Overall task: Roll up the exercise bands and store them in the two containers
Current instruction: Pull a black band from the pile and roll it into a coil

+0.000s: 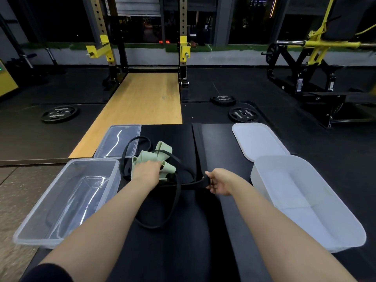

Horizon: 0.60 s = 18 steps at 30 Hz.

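A tangle of bands lies on the black mat (pixel 183 241) ahead of me. My left hand (pixel 147 171) grips the pale green band (pixel 151 156), its fingers buried in the loops. My right hand (pixel 220 182) pinches one end of the black band (pixel 173 202), which loops toward me and also back past the green one. A clear plastic container (pixel 67 200) stands at my left. A white container (pixel 305 200) stands at my right. Both hold nothing.
The clear lid (pixel 120 142) lies beyond the clear box, and the white lid (pixel 258 139) beyond the white one. Weight plates (pixel 59 114) rest on the dark floor. A squat rack with a wooden platform (pixel 142 98) stands ahead, a yellow machine (pixel 317 58) at far right.
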Available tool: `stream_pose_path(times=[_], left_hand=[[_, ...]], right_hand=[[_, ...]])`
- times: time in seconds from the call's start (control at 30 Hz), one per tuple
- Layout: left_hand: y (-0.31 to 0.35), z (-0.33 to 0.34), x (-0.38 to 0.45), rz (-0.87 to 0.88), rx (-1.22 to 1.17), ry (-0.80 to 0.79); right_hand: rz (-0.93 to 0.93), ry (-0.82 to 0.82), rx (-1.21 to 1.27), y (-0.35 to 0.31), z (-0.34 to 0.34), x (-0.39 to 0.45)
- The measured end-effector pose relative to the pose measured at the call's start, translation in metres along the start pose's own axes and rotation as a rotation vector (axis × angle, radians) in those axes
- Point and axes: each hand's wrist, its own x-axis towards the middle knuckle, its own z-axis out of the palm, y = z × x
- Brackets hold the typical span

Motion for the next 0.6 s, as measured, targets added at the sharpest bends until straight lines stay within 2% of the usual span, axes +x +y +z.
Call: stream_pose_path(times=[0.13,0.23,0.33,0.43,0.5,0.6], left_hand=[[-0.005,0.008,0.004,-0.031,-0.212,-0.002],[-0.005,0.009,0.001,0.111,-0.443,-0.012],[-0.009,0.008,-0.003,0.250,-0.526,-0.022],[-0.017,0.008,-0.010,0.328,-0.634,-0.029],[-0.023,0.005,-0.016,0.291,-0.708,0.075],[-0.029,0.001,-0.029,0.008,-0.692,0.240]], right_hand=[[-0.032,0.039,0.002,0.007,0.001,-0.004],[-0.123,0.159,-0.223,0.015,0.004,-0.002],[-0.327,0.389,-0.645,0.016,0.004,0.000],[-0.596,0.473,-0.788,0.013,0.011,-0.009],[-0.754,0.430,-0.806,0.009,0.019,-0.014],[-0.816,0.158,-0.772,0.007,0.033,-0.023]])
